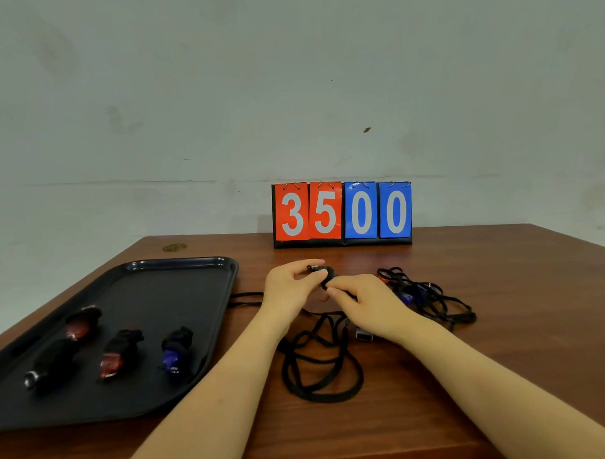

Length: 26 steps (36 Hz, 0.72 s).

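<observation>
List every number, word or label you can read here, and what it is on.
"3": left red flip card of the black tabletop scoreboard.
"5": second red flip card.
"0": left blue flip card.
"0": right blue flip card.
Cord-wrapped items on the black tray: nothing legible.

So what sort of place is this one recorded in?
Likely a staged recording desk rather than a home: plain bare wall, wooden table with a flip scoreboard reading 3500, and a black tray of cord-wrapped whistles.

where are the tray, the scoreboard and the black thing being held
tray [179, 264]: head view, far rim
scoreboard [342, 212]: head view, middle, where red and blue cards meet
held black thing [325, 272]: head view, its exposed top
</observation>
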Available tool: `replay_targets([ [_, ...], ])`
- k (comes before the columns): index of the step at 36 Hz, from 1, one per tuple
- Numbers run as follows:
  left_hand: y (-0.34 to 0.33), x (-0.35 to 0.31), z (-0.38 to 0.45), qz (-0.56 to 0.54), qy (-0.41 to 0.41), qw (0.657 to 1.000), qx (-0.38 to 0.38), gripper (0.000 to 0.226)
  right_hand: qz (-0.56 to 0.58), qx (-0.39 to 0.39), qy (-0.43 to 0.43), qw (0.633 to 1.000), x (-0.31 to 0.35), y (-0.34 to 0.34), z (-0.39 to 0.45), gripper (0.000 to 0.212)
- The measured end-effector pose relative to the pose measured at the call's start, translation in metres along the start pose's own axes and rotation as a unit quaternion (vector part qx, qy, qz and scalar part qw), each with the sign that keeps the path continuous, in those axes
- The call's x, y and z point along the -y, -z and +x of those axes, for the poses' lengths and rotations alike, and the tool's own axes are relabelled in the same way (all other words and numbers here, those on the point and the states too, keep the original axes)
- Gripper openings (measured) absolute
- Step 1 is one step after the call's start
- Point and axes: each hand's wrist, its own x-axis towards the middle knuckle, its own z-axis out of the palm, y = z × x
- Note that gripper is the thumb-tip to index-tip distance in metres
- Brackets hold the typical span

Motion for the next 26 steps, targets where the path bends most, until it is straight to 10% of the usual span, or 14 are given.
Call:
replay_targets([
  [26,0.011,0.001,0.005,0.098,-0.019,0.995,0.022,0.023,0.084,-0.106,-0.033,0.99,0.003,0.006,-0.001,0.023],
])
